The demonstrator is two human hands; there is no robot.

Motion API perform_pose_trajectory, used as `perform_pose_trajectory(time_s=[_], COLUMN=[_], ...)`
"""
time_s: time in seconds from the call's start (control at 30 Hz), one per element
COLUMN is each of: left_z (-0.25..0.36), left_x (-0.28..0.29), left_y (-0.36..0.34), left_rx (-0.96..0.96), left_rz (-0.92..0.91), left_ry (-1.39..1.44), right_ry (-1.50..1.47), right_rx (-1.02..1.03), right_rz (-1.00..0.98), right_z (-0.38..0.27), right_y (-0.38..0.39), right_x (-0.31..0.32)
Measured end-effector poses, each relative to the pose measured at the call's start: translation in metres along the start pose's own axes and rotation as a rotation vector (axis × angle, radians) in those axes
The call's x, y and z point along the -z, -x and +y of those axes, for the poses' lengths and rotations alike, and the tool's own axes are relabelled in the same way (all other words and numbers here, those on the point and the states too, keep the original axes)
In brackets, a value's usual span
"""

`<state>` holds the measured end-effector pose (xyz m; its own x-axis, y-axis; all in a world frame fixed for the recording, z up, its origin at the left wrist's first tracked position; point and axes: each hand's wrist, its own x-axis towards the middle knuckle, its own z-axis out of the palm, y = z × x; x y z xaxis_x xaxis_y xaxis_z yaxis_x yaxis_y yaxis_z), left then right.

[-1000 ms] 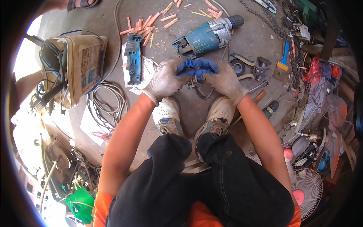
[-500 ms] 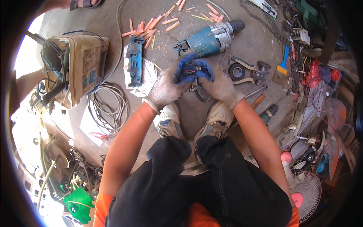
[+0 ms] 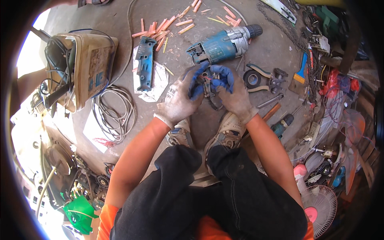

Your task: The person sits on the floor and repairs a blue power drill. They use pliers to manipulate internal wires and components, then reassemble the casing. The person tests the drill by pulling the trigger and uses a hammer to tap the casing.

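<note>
Both of my hands wear white gloves with blue palms and meet above my shoes. Between them is a small dark wired part (image 3: 207, 85), with a thin red wire and metal bits at its upper end. My left hand (image 3: 182, 96) is closed on its left side, fingers curled. My right hand (image 3: 235, 93) pinches it from the right, near the wires. Fingers hide some of the part. Just beyond lies a blue power drill body (image 3: 218, 46), its rear end opened up. A detached blue handle cover (image 3: 145, 66) rests on white paper to the left.
Pliers (image 3: 262, 88), black tape (image 3: 252, 79), a wrench (image 3: 271, 101) and a blue-handled scraper (image 3: 301, 70) lie right. A bucket (image 3: 96, 66) of tools and coiled cable (image 3: 114, 116) stand left. Wood sticks (image 3: 160, 28) are scattered beyond. A fan (image 3: 319, 208) sits lower right.
My hands have opened apart a little, showing more of the wired part between them. The view has shifted slightly. The drill and cover lie as before.
</note>
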<state>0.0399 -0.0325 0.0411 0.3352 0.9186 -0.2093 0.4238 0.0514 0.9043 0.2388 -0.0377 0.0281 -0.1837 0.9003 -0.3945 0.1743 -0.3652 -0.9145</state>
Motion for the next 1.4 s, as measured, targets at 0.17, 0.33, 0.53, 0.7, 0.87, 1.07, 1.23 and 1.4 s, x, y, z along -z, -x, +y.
perform_pose_trajectory(time_s=[0.17, 0.33, 0.53, 0.7, 0.87, 1.07, 1.23, 1.4], left_z=[-0.004, -0.004, -0.011, -0.019, -0.018, -0.015, -0.018, -0.02], left_x=[0.001, 0.002, 0.003, 0.0, 0.009, 0.015, 0.011, 0.002], left_y=[0.006, 0.009, -0.006, -0.015, -0.023, -0.035, -0.036, -0.041], left_rx=[0.124, 0.32, 0.141, 0.122, 0.212, 0.295, 0.315, 0.38], left_rz=[0.012, 0.048, 0.112, 0.133, 0.004, -0.059, -0.019, 0.042], left_ry=[0.095, 0.436, -0.088, -0.102, -0.038, 0.25, 0.297, 0.288], right_ry=[0.272, 0.385, 0.598, 0.823, 1.01, 1.182, 1.179, 1.197], right_rx=[0.133, 0.112, 0.175, 0.357, 0.559, 0.619, 0.632, 0.602], right_rz=[0.033, -0.012, -0.066, -0.008, 0.09, 0.085, 0.092, 0.095], right_z=[0.037, 0.028, 0.012, 0.0, -0.008, -0.002, 0.004, 0.0], right_y=[0.001, 0.0, -0.007, -0.017, -0.03, -0.044, -0.047, -0.052], right_x=[0.004, 0.008, 0.012, 0.015, 0.013, 0.007, 0.007, 0.005])
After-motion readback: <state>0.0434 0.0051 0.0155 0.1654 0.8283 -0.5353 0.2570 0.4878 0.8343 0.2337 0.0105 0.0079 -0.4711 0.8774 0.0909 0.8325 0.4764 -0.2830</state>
